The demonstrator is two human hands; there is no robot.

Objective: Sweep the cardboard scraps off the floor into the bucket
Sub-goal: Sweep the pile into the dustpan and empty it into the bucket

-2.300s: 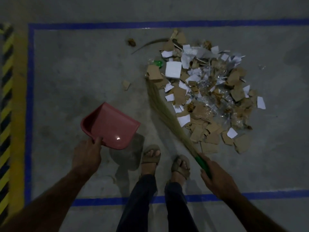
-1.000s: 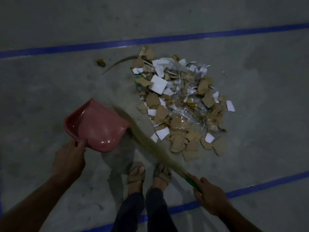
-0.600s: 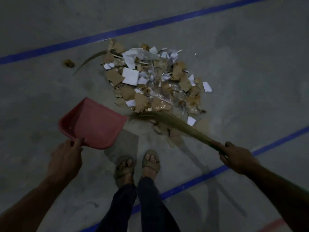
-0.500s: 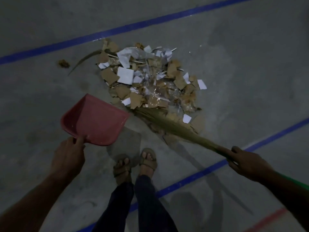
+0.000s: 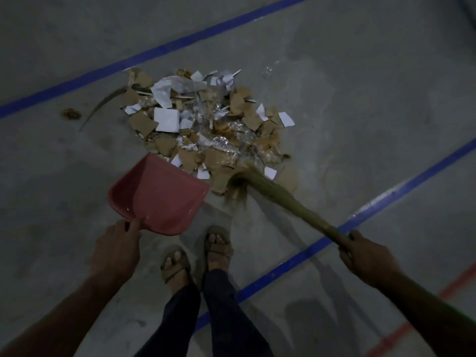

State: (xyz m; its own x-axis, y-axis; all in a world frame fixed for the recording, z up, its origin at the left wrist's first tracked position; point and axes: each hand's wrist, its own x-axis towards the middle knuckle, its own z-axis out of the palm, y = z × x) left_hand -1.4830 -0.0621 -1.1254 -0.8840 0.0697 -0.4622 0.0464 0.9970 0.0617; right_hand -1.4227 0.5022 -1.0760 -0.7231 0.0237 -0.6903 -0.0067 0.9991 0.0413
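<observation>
Concrete floor (image 5: 360, 104), grey and dimly lit, carries two blue tape lines; the farther blue line (image 5: 159, 51) runs slantwise above the litter, the nearer blue line (image 5: 291, 261) passes behind the sandalled feet (image 5: 195, 253). At far left a small brown scrap (image 5: 71, 114) lies alone, near a long curved strip (image 5: 103, 104) that trails from the heap. Lower left, the left hand (image 5: 116, 251) holds the back rim of the red dustpan (image 5: 159, 194), thumb curled over the edge; the other fingers are hidden beneath, so how they lie cannot be told. The pan is tilted, its open mouth turned toward the heap and just beside the nearest pieces. In the middle sits the pile of cardboard scraps (image 5: 206, 124): brown card, white paper and clear crinkled plastic mixed together, lying on the floor between the two blue lines. Right of the pan, the grass broom (image 5: 278, 194) has its bristle tips bent against the near edge of the pile, touching the scraps there. Its shaft slants down to the right hand (image 5: 365, 256), whose fingers are wrapped tight round it. A faint red line (image 5: 422, 320) shows at lower right. No bucket is in view.
</observation>
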